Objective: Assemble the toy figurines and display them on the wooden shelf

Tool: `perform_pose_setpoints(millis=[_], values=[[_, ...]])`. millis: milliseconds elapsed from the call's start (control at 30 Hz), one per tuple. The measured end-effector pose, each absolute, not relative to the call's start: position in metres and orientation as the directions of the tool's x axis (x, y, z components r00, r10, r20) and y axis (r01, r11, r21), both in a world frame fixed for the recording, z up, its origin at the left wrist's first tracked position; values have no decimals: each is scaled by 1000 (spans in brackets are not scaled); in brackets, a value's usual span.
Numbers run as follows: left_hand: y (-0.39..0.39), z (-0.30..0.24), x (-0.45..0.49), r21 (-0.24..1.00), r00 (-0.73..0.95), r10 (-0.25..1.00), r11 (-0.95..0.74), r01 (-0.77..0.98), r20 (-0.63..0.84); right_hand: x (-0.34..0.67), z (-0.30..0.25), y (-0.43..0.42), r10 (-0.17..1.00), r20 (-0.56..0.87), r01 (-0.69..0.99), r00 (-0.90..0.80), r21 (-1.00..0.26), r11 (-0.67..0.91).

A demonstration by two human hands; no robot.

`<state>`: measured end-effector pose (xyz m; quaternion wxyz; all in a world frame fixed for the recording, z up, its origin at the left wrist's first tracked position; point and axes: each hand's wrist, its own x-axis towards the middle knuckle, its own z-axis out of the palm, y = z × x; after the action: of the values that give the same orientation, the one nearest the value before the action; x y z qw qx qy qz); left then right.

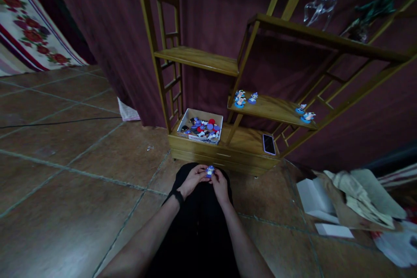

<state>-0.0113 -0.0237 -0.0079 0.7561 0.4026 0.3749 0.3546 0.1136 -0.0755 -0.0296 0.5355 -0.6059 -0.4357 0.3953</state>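
Both my hands meet over my black-clad lap, pinching one small blue and white figurine (pixel 210 170) between their fingertips. My left hand (pixel 193 180), with a black band on its wrist, holds it from the left. My right hand (pixel 220 183) holds it from the right. Ahead on the base of the wooden shelf unit (pixel 228 150) stands a white box (pixel 202 126) full of several small coloured toy pieces. Similar blue figurines stand on the middle shelf, some at its left end (pixel 241 98) and some at its right end (pixel 305 114).
A phone (pixel 269 143) lies on the shelf base to the right of the box. Paper, white boxes and cloth (pixel 352 204) are heaped on the tiled floor at the right. A glass figure (pixel 322 2) stands on the top shelf. A cable (pixel 58 122) crosses the floor at the left.
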Motion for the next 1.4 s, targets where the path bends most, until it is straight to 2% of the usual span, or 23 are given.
perform_pose_setpoints(millis=[267, 500, 633, 767, 1000, 1267, 1400], values=[[-21, -11, -10, 848, 446, 835, 464, -257, -322, 113, -30, -75, 944, -38, 25, 327, -998, -49], [-17, -10, -14, 798, 487, 796, 532, -281, -359, 113, -29, -77, 945, 7, -71, 328, -997, 32], [-18, -4, -16, 790, 510, 776, 552, -265, -371, 114, -30, -77, 942, -3, -86, 336, -996, 28], [-20, 1, -16, 806, 541, 769, 536, -252, -342, 114, -30, -76, 948, -13, -92, 318, -996, 17], [-19, -1, -13, 848, 485, 810, 481, -223, -331, 115, -25, -76, 958, -8, -78, 286, -997, 15], [-20, -2, -14, 876, 495, 812, 446, -183, -310, 114, -24, -78, 961, -13, -91, 278, -996, 13], [-21, -6, -14, 907, 513, 822, 382, -176, -247, 114, -26, -78, 956, -11, -79, 294, -997, 12]])
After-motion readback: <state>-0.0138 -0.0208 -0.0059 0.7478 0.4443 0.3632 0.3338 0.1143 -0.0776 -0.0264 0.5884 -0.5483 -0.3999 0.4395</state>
